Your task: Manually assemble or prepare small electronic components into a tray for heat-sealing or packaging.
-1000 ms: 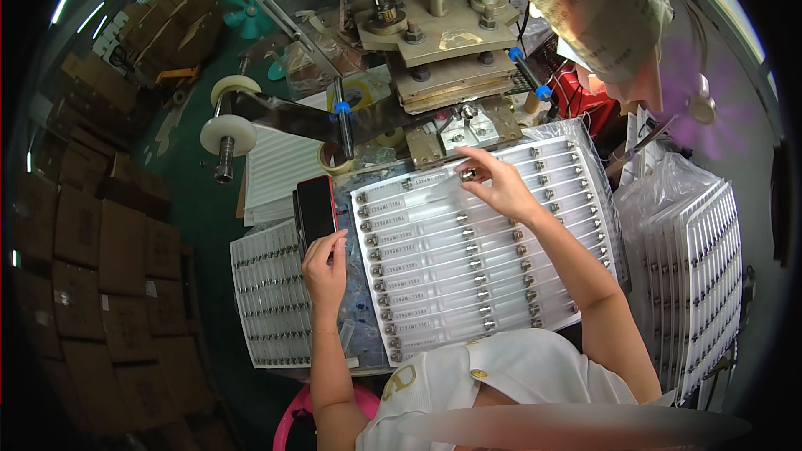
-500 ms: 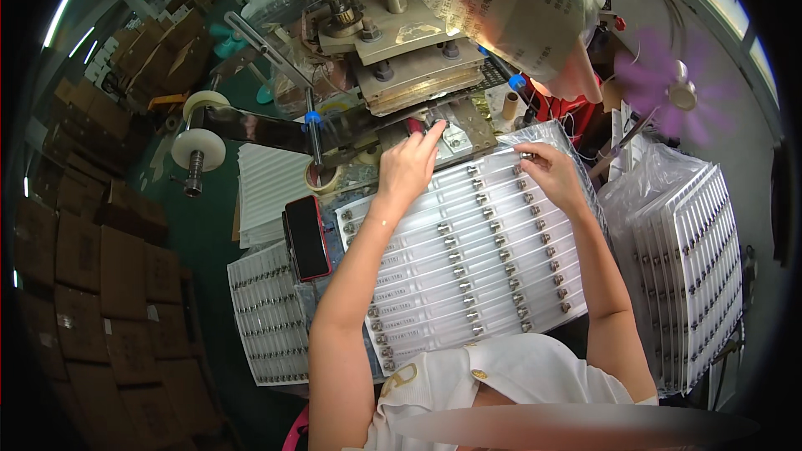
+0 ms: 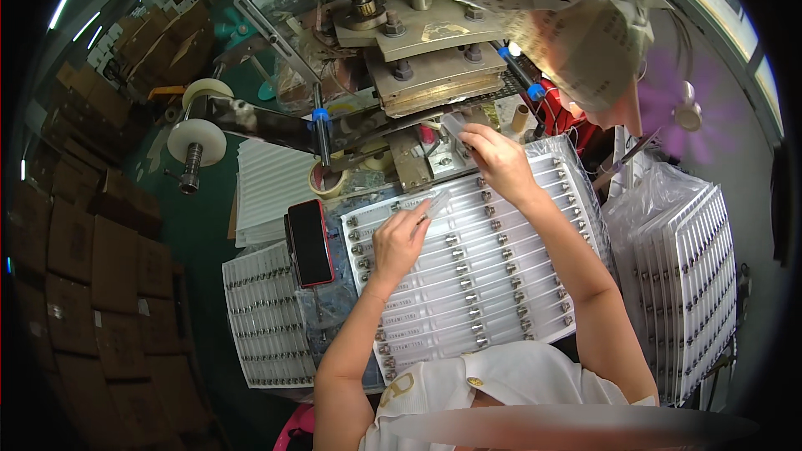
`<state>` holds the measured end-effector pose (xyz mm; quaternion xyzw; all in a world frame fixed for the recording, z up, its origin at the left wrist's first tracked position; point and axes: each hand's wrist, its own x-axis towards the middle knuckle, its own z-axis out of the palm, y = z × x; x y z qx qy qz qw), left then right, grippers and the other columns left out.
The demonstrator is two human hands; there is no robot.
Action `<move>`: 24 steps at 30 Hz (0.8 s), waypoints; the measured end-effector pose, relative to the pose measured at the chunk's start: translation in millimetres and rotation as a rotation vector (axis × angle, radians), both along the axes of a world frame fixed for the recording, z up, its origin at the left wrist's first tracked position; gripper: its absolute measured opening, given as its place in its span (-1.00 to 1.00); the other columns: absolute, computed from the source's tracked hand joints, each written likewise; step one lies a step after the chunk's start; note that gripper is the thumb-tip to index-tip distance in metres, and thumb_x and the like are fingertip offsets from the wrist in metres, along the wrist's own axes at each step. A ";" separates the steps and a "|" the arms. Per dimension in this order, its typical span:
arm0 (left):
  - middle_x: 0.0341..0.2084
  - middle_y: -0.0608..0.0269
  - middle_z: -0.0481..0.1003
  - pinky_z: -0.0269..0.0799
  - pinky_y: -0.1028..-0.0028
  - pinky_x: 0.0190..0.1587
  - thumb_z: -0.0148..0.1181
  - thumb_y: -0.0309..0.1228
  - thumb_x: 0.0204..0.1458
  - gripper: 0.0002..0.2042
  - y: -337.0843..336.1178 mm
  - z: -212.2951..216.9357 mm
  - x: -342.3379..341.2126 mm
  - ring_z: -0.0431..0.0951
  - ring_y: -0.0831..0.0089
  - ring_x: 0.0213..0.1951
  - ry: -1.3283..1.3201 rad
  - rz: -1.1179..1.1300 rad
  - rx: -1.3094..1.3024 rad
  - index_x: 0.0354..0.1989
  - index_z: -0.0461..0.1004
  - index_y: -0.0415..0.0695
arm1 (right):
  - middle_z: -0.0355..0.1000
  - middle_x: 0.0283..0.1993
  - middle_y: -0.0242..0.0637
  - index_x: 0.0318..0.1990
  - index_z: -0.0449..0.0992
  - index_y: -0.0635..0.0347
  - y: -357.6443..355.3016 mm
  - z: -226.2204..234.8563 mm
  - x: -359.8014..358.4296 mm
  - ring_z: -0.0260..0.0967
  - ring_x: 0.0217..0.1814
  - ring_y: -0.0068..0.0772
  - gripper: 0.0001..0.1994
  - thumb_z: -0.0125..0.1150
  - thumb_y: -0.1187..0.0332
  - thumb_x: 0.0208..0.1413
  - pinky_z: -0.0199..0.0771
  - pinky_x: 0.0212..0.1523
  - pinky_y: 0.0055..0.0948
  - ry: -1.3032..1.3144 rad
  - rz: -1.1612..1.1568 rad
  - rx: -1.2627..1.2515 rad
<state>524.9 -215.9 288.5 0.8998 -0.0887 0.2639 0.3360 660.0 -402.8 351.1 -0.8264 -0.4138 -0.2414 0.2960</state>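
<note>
The left hand (image 3: 399, 242) pinches a clear blister pack (image 3: 433, 205) between thumb and forefingers, lifted just above the tray (image 3: 501, 284) of like packs in rows. The right hand (image 3: 494, 160) has its fingers closed on a second clear piece (image 3: 454, 125) at the tray's far edge, right at the mouth of the press (image 3: 434, 75); how much of that piece lies under the fingers I cannot tell. To my eye the step is feeding packs one at a time from tray to press, and doing it well looks to be a matter of gripping each pack by its edge, keeping it flat, and seating it square on the plate with the fingertips clear of the platen. The lifted pack should stay level so its metal-tipped contents do not slide. A phone (image 3: 309, 242) lies just beside the tray on the left, close to the left wrist, and could be knocked. Further stacks (image 3: 267, 326) sit lower left, bagged stacks (image 3: 693, 267) to the right, a tape roll (image 3: 330, 179) and a spool (image 3: 198, 140) beyond the phone, and cartons (image 3: 75, 242) along the far left.
</note>
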 end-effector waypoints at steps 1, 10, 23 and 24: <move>-0.49 0.22 0.49 0.40 0.37 -0.37 0.26 -0.45 -0.11 -0.72 8.1 -8.3 -1.3 0.50 0.25 -0.40 -0.024 0.037 0.033 -0.15 0.52 -0.07 | 0.40 0.00 -0.20 -0.03 0.43 0.18 6.5 -5.9 2.5 0.41 -0.05 -0.09 -0.59 0.22 0.60 -0.14 0.47 -0.09 -0.34 -0.022 0.000 0.001; -0.32 0.19 0.50 0.26 0.31 -0.06 0.20 -0.45 -0.09 -0.73 26.0 -20.5 -6.9 0.41 0.23 -0.13 0.132 0.027 0.136 -0.16 0.47 -0.11 | 0.39 -0.03 -0.09 0.09 0.32 0.15 19.9 -21.5 33.2 0.40 -0.02 -0.13 -0.42 0.37 0.37 -0.15 0.41 -0.04 -0.32 0.420 -0.144 0.056; -0.33 0.22 0.46 0.23 0.31 -0.04 0.17 -0.46 -0.07 -0.72 24.3 -14.7 -7.5 0.39 0.27 -0.13 0.149 0.040 0.167 -0.12 0.43 -0.12 | 0.38 0.07 -0.10 0.11 0.33 0.12 15.3 -17.1 46.4 0.37 0.03 -0.06 -0.46 0.33 0.29 -0.08 0.39 -0.04 -0.28 0.418 0.010 -0.073; -0.33 0.22 0.46 0.23 0.31 -0.05 0.17 -0.46 -0.06 -0.72 24.3 -14.7 -7.6 0.39 0.27 -0.13 0.149 0.041 0.168 -0.12 0.43 -0.12 | 0.38 0.07 -0.10 0.11 0.33 0.12 15.5 -16.9 46.2 0.37 0.03 -0.06 -0.46 0.33 0.29 -0.08 0.39 -0.04 -0.28 0.420 0.011 -0.071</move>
